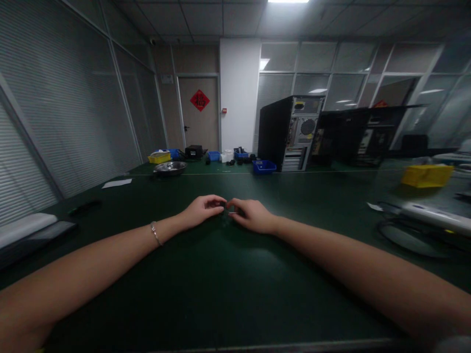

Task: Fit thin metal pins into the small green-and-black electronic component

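Just above the dark green tabletop [228,274], my left hand [202,211] and my right hand [253,215] meet at their fingertips. Both have curled, pinching fingers. A small, thin, pale sliver [232,212] shows by the right thumb and forefinger, too small and blurred to name. Something dark may lie between the left fingertips, but I cannot make it out. A bracelet [156,234] circles my left wrist.
Beyond the hands stand a metal bowl-like dish [170,168], a blue bin [264,167] and a black computer tower [277,132]. At right are a yellow bin [427,175] and a looped cable [382,234]. A dark flat object [37,242] lies at left.
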A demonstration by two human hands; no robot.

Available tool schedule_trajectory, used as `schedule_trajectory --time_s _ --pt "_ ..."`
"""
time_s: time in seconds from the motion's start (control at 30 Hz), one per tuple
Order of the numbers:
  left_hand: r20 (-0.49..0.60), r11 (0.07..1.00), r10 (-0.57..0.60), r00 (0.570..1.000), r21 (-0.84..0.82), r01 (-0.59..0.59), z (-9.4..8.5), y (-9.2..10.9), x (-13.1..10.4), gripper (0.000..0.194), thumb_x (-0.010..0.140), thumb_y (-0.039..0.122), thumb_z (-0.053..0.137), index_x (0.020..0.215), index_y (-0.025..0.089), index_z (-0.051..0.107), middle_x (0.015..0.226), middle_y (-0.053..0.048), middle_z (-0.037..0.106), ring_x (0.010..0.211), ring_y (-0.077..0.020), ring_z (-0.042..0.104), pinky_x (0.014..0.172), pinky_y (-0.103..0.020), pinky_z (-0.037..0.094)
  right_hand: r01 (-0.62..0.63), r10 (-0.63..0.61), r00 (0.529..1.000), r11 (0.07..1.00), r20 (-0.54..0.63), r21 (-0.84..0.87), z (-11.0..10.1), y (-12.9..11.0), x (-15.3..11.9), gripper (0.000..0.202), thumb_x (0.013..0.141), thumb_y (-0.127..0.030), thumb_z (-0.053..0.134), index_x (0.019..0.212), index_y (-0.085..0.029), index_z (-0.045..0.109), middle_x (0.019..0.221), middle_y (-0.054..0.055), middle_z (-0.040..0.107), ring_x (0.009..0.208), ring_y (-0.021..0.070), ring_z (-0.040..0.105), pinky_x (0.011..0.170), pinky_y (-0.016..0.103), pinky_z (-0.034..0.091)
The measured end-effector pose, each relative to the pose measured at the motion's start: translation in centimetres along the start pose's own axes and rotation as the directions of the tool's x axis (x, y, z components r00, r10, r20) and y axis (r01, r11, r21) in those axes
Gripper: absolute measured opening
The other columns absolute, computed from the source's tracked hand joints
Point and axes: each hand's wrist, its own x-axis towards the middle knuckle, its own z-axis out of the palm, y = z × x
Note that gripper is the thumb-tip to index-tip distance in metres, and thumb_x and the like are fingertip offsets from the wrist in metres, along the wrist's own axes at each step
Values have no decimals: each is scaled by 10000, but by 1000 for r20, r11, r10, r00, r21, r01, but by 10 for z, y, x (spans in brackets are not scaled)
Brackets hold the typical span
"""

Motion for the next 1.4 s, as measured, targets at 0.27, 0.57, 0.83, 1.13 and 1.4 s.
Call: schedule_trajectory --time_s 0.27,0.57,0.83,1.13,1.4 --pt "-112 921 -127 985 -382 76 -1 -8 3 249 741 155 703 964 129 595 894 -41 679 817 -161 660 847 -354 494 -5 8 996 1000 -94 30 1 1 1 202 933 -337 474 938 -174 593 880 39 616 750 139 548 641 231 372" --pt "-69 934 -147 987 -337 116 0 2 0 284 749 183 709 1022 118 662 971 -79 709 844 -166 663 876 -353 489 3 -3 998 1000 -57 -3 4 7 3 248 953 -342 447 961 -190 642 888 40 638 792 147 571 670 236 379" --pt "-68 950 -130 989 -293 104 0 3 -1 280 741 198 721 1007 122 678 931 -73 726 846 -175 671 848 -340 513 -6 5 998 1000 -55 -26 4 4 3 246 952 -332 448 945 -183 644 866 41 639 774 146 572 662 238 374" --pt "-83 958 -112 990 -276 85 0 0 -1 270 734 219 731 989 137 692 874 -52 737 809 -164 676 823 -308 526 -16 15 999 999 -33 -35 2 1 3 267 959 -347 431 964 -184 642 887 47 641 794 150 573 673 240 378" --pt "-15 945 -122 992 -308 111 -1 -2 0 282 749 204 712 1020 141 662 928 -62 717 833 -158 665 818 -296 512 -21 20 999 999 -30 -40 4 3 3 254 955 -341 444 974 -186 645 903 49 643 802 152 578 675 244 373"
